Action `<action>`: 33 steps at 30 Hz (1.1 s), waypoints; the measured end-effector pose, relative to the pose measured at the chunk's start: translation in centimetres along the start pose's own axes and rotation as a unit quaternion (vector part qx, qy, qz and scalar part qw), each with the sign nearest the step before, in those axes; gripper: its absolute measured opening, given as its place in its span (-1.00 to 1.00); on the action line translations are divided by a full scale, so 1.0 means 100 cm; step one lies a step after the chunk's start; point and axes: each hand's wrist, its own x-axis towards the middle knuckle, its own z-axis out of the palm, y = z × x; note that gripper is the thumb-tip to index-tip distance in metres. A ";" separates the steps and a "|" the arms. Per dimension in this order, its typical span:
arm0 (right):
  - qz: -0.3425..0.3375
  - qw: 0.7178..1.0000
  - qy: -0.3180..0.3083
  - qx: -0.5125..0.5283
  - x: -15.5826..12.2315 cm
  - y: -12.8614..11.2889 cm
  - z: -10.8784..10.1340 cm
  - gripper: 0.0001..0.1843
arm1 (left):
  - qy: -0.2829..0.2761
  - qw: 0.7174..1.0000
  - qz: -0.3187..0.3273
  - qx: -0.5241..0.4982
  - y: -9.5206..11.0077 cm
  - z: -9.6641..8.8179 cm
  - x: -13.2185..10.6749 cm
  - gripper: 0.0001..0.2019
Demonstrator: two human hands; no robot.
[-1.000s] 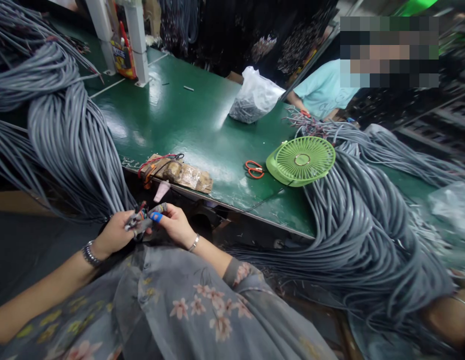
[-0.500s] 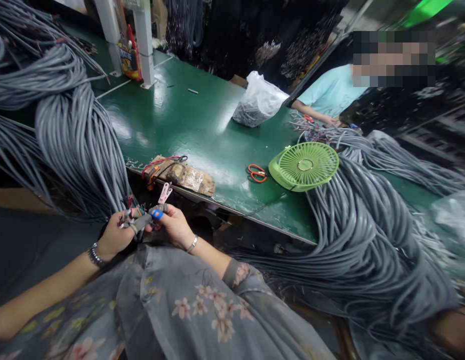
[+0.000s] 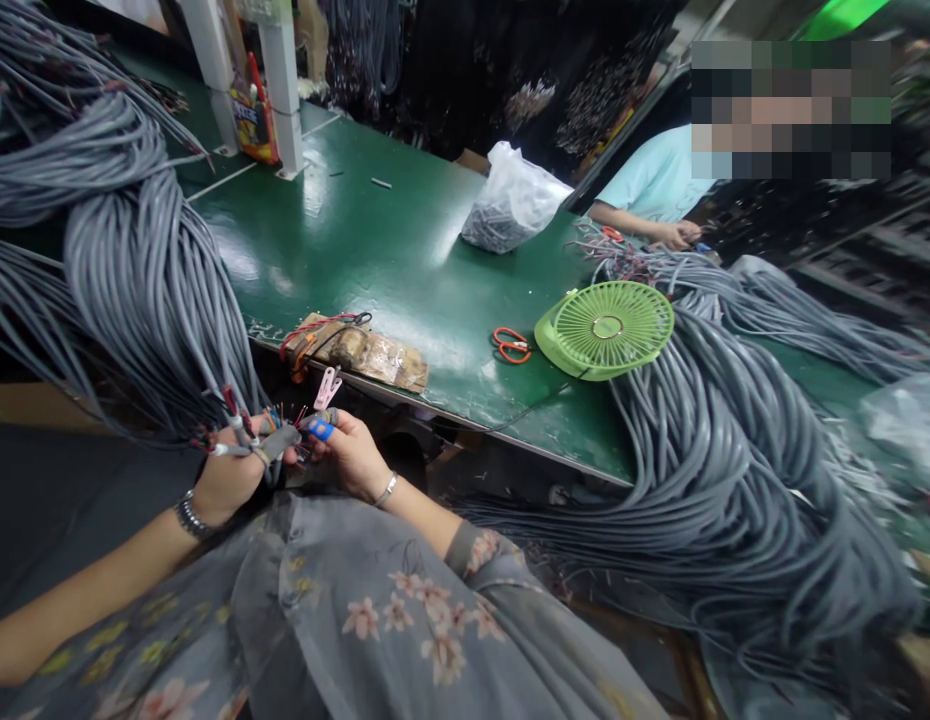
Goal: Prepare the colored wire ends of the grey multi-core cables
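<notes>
I see the left hand closed round a grey cable end with bared coloured wires, just below the green table edge; right hand pinches the tips. Hanging grey cable bundle looks mostly unworked.

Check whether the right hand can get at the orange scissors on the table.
Probably yes. The scissors lie uncovered near the front edge of the table, beside the fan, nothing standing in the path. The right hand, though, is pinching the cable end that the left hand holds.
</notes>
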 end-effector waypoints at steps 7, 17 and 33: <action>0.073 0.995 -0.019 0.060 0.017 -0.017 -0.008 -0.49 | -0.078 0.993 -0.019 -0.090 0.017 0.000 0.006 -0.65; -0.148 0.985 0.076 -0.045 0.037 -0.009 0.002 -0.42 | -0.101 0.987 -0.090 -0.090 0.041 0.009 0.013 -0.57; 0.048 0.979 0.070 0.187 0.041 -0.017 0.021 -0.54 | -0.083 0.996 -0.039 -0.009 0.038 0.012 0.013 -0.56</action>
